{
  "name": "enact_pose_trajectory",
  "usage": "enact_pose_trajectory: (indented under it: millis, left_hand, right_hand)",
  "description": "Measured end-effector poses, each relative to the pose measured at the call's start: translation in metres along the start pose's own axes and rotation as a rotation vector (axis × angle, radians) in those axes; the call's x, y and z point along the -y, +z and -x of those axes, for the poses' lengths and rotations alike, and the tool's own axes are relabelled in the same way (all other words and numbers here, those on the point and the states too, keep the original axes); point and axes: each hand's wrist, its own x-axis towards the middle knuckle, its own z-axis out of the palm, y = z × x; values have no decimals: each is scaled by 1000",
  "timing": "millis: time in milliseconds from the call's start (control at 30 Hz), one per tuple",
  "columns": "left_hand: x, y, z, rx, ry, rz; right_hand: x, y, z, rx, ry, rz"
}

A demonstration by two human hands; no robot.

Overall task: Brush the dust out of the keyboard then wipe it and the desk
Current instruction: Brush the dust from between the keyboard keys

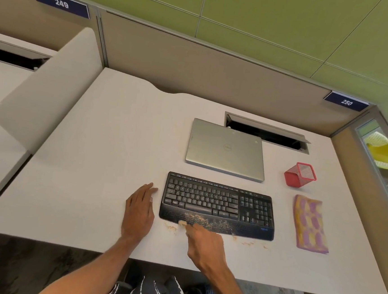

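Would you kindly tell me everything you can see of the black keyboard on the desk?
The keyboard is black, plastic-looking and full-size, with a number pad on its right and a built-in palm rest along the near edge. It lies flat on the white desk, slightly skewed, in front of a closed silver laptop. Tan dust speckles the palm rest. The right hand holds a pale brush against that rest's near left edge; the left hand lies beside it, apart.

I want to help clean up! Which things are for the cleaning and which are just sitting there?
For the cleaning: keyboard, dust, brush in the right hand, cloth, desk.
Just sitting there: laptop, red mesh cup.
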Motion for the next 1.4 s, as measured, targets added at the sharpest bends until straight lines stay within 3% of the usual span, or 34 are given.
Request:
enact_pose_trajectory:
  millis: [167, 433, 633, 900, 1167, 1400]
  left_hand:
    - [-2, -2, 1, 2, -5, 15]
    - [-2, -2, 1, -6, 2, 18]
    - [-3, -3, 2, 16, -6, 12]
    - [0, -3, 1, 18, -5, 17]
    - [-4, -4, 1, 16, 7, 7]
    - [-4, -4, 1, 12, 0, 26]
  right_hand:
    - [6, -10, -22, -125, 109, -28]
    - [18, 1, 2, 31, 139, -15]
    - [14, -1, -7, -104, 228, -88]
    - [11, 5, 6, 10, 173, 14]
    - [-1, -1, -1, -114, 228, -39]
    - [-6, -1, 5, -11, 201, 33]
